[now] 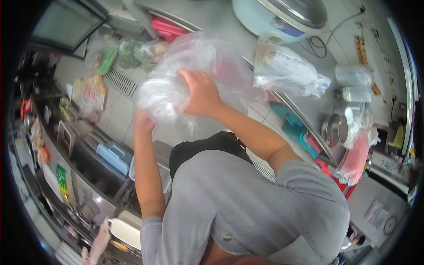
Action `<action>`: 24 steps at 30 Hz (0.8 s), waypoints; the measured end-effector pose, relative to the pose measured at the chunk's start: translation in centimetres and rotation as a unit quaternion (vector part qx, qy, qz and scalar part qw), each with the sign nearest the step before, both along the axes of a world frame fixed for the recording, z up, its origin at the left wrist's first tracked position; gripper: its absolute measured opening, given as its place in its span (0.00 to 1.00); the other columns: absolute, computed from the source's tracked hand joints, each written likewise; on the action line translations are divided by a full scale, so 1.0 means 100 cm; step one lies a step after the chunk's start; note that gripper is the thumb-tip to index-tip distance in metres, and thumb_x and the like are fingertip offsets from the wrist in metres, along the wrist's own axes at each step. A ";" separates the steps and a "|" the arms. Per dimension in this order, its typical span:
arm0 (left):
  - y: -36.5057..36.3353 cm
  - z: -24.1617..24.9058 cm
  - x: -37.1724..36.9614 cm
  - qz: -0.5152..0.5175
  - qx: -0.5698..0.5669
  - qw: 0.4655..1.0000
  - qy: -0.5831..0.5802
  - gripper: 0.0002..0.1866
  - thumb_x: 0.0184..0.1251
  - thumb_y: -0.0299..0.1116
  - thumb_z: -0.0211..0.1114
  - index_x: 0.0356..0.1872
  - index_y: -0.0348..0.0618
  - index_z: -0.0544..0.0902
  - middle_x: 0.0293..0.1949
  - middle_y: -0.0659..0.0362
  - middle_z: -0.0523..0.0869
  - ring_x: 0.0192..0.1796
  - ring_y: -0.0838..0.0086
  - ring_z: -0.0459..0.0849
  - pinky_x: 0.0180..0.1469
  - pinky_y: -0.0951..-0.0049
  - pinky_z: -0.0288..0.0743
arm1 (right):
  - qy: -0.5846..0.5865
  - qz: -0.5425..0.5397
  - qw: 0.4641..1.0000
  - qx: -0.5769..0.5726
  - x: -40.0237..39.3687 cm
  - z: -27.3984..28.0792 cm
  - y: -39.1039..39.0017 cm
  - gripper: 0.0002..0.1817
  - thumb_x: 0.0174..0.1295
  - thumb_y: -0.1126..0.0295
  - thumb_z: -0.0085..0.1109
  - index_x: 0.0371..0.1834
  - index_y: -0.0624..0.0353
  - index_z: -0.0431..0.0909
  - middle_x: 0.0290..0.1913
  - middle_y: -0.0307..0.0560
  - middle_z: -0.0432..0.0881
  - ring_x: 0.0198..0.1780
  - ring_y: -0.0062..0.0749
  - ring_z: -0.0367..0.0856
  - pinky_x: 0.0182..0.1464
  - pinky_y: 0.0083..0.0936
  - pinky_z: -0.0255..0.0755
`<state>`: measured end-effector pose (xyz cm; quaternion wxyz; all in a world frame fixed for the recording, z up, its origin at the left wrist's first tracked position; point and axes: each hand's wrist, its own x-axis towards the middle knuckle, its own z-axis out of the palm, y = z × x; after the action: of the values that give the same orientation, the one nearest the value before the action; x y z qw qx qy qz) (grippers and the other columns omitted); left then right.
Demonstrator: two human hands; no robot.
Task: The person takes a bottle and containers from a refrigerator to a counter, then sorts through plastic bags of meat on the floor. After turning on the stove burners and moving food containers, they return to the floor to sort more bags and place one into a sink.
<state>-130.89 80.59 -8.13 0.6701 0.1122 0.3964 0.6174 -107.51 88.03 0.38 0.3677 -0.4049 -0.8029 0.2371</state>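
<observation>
A large clear plastic bag (pixel 216 66), puffed out and crumpled, is held up in front of my body above the tiled floor. My right hand (pixel 202 93) presses into it from the right, its fingers curled into the film. Lower down at the bag's left edge, my left hand (pixel 143 123) grips the bunched plastic from below. The film partly covers that hand's fingers. Glare on the folds makes it hard to tell whether anything is inside.
On the steel counter (pixel 304 66) at right stand a pale blue cooker (pixel 274 22), a filled plastic bag (pixel 287 68) and a steel pot (pixel 335 129). Bagged vegetables (pixel 128 53) sit on the floor beyond a drain grate (pixel 120 82). A steel worktop (pixel 88 185) runs along the left.
</observation>
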 end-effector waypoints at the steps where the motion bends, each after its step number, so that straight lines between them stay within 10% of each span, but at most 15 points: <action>1: 0.004 0.007 0.004 -0.018 -0.039 0.998 -0.056 0.21 0.76 0.32 0.56 0.66 0.36 0.73 0.62 0.50 0.79 0.63 0.60 0.79 0.68 0.61 0.72 | -0.035 -0.027 0.999 -0.004 0.012 -0.021 -0.007 0.37 0.44 0.59 0.74 0.60 0.55 0.73 0.42 0.55 0.81 0.52 0.52 0.78 0.54 0.42 0.69; 7: 0.017 0.006 0.055 -0.166 -0.029 0.982 0.083 0.23 0.74 0.30 0.59 0.67 0.35 0.72 0.61 0.51 0.80 0.63 0.59 0.79 0.65 0.62 0.74 | -0.047 -0.090 0.986 -0.131 0.050 -0.153 -0.012 0.23 0.46 0.66 0.69 0.49 0.55 0.81 0.45 0.50 0.81 0.52 0.51 0.78 0.57 0.44 0.69; 14: 0.041 0.083 0.144 -0.343 0.254 0.684 0.592 0.56 0.43 0.37 0.81 0.76 0.38 0.58 0.73 0.49 0.64 0.70 0.58 0.71 0.68 0.60 0.67 | -0.185 -0.175 0.963 -0.084 0.174 -0.111 -0.085 0.13 0.51 0.76 0.58 0.40 0.52 0.84 0.48 0.43 0.84 0.52 0.47 0.81 0.53 0.39 0.78; 16: 0.046 0.066 0.199 -0.392 0.431 0.547 0.601 0.61 0.39 0.38 0.82 0.77 0.38 0.55 0.75 0.49 0.60 0.71 0.58 0.69 0.68 0.60 0.68 | -0.206 -0.157 0.962 -0.083 0.207 -0.081 -0.126 0.17 0.48 0.78 0.58 0.42 0.52 0.85 0.52 0.42 0.84 0.55 0.46 0.80 0.54 0.38 0.78; 24: -0.063 0.018 0.466 -0.693 0.273 0.623 0.239 0.29 0.54 0.30 0.74 0.59 0.36 0.78 0.53 0.56 0.84 0.54 0.69 0.83 0.55 0.67 0.76 | 0.062 -0.451 0.890 -0.006 0.321 0.003 -0.288 0.27 0.48 0.82 0.57 0.56 0.55 0.81 0.61 0.54 0.79 0.65 0.52 0.74 0.66 0.39 0.71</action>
<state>-84.25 74.31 -6.33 0.7198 0.6752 0.1610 0.0012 -75.39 59.26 0.71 0.4813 -0.7104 -0.5080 0.0754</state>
